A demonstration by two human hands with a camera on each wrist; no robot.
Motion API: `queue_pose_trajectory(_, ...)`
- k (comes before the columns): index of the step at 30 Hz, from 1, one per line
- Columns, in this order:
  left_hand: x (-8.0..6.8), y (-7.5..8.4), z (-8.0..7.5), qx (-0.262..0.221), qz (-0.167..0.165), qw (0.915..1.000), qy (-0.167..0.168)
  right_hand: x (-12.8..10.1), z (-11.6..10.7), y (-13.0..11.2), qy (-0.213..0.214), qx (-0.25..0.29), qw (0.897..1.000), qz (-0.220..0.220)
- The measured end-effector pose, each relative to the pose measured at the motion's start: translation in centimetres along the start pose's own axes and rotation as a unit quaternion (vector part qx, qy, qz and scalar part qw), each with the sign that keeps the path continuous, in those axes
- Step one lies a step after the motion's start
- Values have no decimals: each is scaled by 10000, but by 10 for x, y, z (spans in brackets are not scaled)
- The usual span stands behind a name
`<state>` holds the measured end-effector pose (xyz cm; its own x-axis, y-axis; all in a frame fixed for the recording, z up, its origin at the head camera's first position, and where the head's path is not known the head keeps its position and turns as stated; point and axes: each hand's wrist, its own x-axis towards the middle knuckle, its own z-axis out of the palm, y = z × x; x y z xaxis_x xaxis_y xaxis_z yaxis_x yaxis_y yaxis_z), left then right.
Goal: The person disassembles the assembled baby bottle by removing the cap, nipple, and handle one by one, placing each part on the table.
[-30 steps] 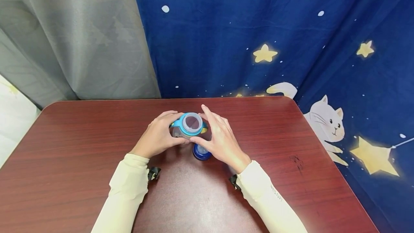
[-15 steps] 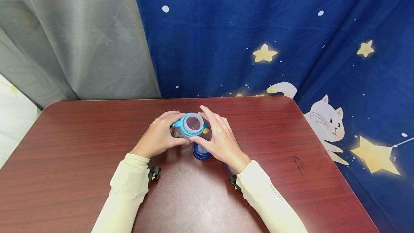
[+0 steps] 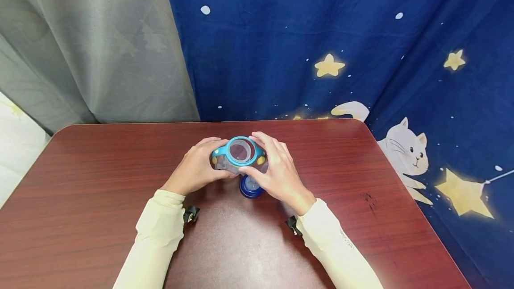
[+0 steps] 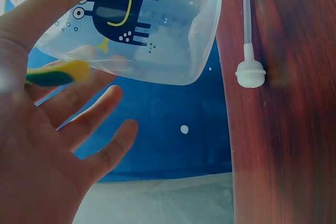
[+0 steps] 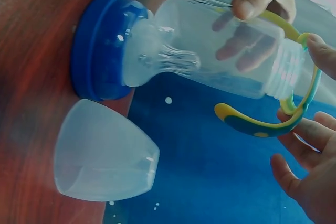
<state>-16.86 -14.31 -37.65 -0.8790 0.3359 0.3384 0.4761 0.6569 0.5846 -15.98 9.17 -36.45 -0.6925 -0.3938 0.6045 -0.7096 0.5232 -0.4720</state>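
My left hand (image 3: 196,166) grips a clear baby bottle (image 4: 178,30) printed with a dark blue cartoon creature. At the bottle's mouth is a teal and yellow two-handled ring (image 5: 262,128). My right hand (image 3: 281,173) pinches this ring between thumb and fingers. The ring lies askew at the threaded neck (image 5: 286,69), with a gap on its right side in the head view. Beneath the hands, a blue collar (image 3: 250,189) with a clear nipple (image 5: 181,61) sits on the table. A translucent domed cover (image 5: 105,153) stands beside it in the right wrist view.
A straw with a white weighted end (image 4: 251,74) lies on the reddish-brown wooden table (image 3: 100,191). Behind the table's far edge hang a grey curtain (image 3: 112,48) and a blue starry curtain (image 3: 273,48).
The handle ring has shifted and tilted against the bottle neck, its right side rising. My right hand has moved slightly right with it. The left hand has stayed nearly still around the bottle.
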Motion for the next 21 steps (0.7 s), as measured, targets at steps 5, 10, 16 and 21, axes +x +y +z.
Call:
queue_pose_trajectory(5,-1,-2,0,-63,-85,9999,57,1,-7,-2,196,184,9996,-47)
queue_pose_trajectory(10,0,-1,0,-21,-68,10000,-8,3,-14,0,506,306,9982,-24)
queue_pose_trajectory(16,-1,-1,0,103,-126,9998,-119,5,-22,6,915,260,9952,212)
queue_pose_trajectory(21,-2,0,1,117,-216,9996,-139,6,-24,19,1111,27,9923,539)
